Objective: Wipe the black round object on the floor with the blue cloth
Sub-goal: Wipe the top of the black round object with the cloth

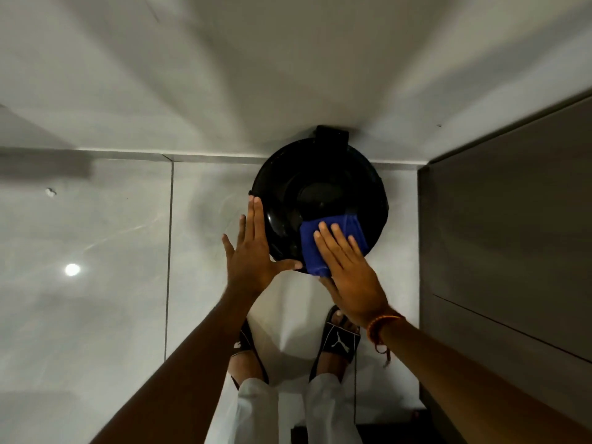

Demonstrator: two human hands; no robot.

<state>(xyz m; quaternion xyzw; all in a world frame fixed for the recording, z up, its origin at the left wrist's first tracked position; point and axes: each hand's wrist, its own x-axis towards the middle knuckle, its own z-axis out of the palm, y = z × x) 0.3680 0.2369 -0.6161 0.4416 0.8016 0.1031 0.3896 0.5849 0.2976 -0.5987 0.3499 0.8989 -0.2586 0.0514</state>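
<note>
The black round object (320, 187) stands on the floor against the white wall, seen from straight above, with a glossy top and a small black bracket at its far edge. A folded blue cloth (312, 241) lies on its near rim. My right hand (349, 267) presses flat on the cloth, fingers spread and pointing forward. My left hand (253, 248) rests flat against the object's left edge, fingers straight, thumb stretched under the near rim. Neither hand curls around anything.
Grey floor tiles (112, 251) with a dark grout line spread to the left. A tall dark cabinet (506, 235) stands close on the right. My feet in black slides (339, 341) are just behind the object. A small white scrap (50, 192) lies far left.
</note>
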